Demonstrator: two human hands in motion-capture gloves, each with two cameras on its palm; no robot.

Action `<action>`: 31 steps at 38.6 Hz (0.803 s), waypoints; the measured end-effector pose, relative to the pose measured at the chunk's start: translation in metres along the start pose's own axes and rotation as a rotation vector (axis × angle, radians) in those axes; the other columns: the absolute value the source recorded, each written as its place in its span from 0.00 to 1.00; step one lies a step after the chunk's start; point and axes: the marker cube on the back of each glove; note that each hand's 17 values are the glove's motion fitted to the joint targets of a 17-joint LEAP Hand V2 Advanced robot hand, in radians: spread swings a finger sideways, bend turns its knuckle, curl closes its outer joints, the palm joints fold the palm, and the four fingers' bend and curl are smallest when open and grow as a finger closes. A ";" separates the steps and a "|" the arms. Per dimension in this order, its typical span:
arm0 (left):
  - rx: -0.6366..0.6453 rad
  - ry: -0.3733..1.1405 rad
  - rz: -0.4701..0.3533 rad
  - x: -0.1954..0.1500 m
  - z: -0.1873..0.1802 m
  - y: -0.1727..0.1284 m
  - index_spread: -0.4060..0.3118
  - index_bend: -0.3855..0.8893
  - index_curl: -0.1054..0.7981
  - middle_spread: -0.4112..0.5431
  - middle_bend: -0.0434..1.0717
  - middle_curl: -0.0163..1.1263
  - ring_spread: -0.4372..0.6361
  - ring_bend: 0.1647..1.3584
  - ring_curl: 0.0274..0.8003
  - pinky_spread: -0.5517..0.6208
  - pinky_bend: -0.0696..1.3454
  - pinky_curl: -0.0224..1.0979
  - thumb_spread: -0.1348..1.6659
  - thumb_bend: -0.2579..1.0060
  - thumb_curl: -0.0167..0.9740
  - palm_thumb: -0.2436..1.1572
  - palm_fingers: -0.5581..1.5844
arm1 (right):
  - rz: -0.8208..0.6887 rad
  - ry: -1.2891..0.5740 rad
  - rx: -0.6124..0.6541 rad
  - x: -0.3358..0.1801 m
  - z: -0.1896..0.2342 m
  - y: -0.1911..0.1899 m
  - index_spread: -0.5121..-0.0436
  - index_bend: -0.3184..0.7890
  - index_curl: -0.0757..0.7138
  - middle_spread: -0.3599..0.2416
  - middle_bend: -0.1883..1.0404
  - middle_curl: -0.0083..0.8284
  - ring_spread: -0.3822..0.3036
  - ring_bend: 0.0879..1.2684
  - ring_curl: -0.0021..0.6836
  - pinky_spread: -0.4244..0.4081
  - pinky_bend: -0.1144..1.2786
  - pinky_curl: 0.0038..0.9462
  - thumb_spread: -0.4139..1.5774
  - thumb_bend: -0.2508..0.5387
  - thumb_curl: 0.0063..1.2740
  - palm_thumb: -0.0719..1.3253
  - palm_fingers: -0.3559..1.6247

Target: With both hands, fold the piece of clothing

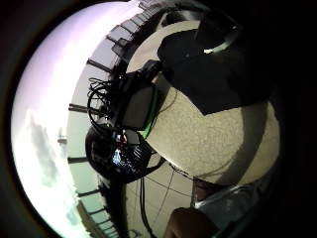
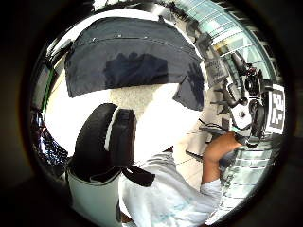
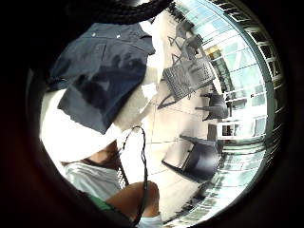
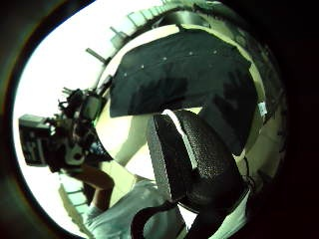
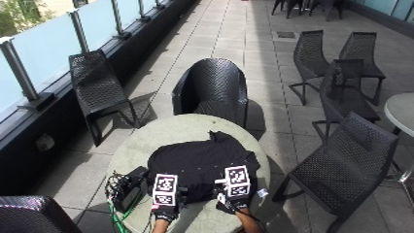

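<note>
With my fingers (image 2: 118, 137) straight and holding nothing above the dark buttoned shirt (image 5: 200, 162), I risk its far sleeve sliding off the round beige counter (image 5: 168, 128).

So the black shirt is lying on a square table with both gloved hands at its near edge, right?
Not quite: the table is round, not square, as the outside view shows. The rest holds: the black shirt lies on it, with the left hand and right hand at its near edge.
</note>
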 end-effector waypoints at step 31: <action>0.094 -0.014 -0.066 -0.003 0.035 -0.007 0.50 0.40 0.33 0.48 0.21 0.26 0.58 0.38 0.32 0.75 0.37 0.29 0.71 0.22 0.23 0.38 0.44 | -0.011 -0.048 -0.003 0.010 0.014 0.011 0.27 0.41 0.39 0.54 0.30 0.31 0.79 0.16 0.27 0.82 0.39 0.29 0.80 0.37 0.11 0.25 0.29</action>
